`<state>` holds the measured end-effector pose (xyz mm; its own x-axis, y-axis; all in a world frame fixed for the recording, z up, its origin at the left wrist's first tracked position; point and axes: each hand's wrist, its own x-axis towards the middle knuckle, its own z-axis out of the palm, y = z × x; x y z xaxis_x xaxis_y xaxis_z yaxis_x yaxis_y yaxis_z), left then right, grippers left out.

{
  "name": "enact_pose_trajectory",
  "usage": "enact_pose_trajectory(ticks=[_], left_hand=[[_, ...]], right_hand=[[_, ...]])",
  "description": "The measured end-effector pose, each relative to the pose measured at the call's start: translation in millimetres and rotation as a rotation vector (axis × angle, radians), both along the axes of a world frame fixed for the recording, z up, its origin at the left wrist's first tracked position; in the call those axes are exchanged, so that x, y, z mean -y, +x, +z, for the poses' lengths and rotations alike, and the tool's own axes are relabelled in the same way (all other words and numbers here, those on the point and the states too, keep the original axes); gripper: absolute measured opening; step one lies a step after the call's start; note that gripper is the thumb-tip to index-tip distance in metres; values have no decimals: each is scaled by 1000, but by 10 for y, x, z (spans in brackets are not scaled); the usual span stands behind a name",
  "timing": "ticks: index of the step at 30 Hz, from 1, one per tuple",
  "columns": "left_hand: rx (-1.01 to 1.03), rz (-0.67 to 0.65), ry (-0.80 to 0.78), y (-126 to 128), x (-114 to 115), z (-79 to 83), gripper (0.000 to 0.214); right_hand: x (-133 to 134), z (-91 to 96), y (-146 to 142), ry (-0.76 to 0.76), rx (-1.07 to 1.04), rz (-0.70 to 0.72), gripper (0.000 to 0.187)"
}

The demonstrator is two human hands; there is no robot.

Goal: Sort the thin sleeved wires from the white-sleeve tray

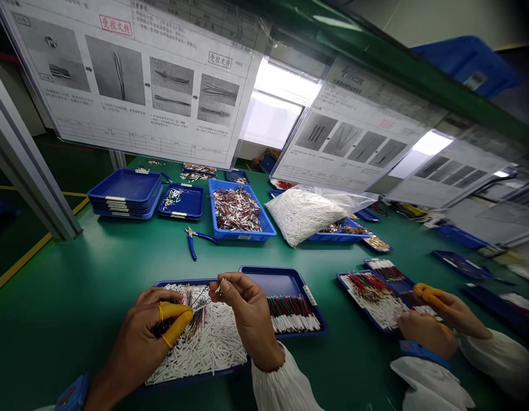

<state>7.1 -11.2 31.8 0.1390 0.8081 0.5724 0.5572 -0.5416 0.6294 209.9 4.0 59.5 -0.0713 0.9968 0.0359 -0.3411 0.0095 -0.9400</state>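
Observation:
My left hand, with yellow finger cots on thumb and forefinger, is closed on a bundle of thin red and green wires. It hovers over a blue tray heaped with small white sleeves. My right hand pinches one white sleeve at the tip of a wire sticking out of the bundle. Just to the right, a second blue tray holds a row of wires fitted with white sleeves.
A co-worker's hands work over trays at the right. Blue-handled pliers lie on the green table. Behind stand stacked blue trays, a bin of terminals and a bag of white sleeves. Instruction sheets hang overhead.

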Motion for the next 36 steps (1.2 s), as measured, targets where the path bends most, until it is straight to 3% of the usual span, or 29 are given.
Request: enact_pose_trajectory(ticks=[5,16,30,36], left_hand=[[3,-2,-1,5,-1,11,10],[6,2,9,16,2,37,10],[-31,-15,36,24,8,13,10],[-71,-56,64,33,4,5,7]], right_hand=[[-3,15,-30,25,33,-74,25],[-21,-1,-7,47,115,-48,27],[5,-26,-25,38,33,-142,17],[-20,-65,-43,-6,-84,-117,20]])
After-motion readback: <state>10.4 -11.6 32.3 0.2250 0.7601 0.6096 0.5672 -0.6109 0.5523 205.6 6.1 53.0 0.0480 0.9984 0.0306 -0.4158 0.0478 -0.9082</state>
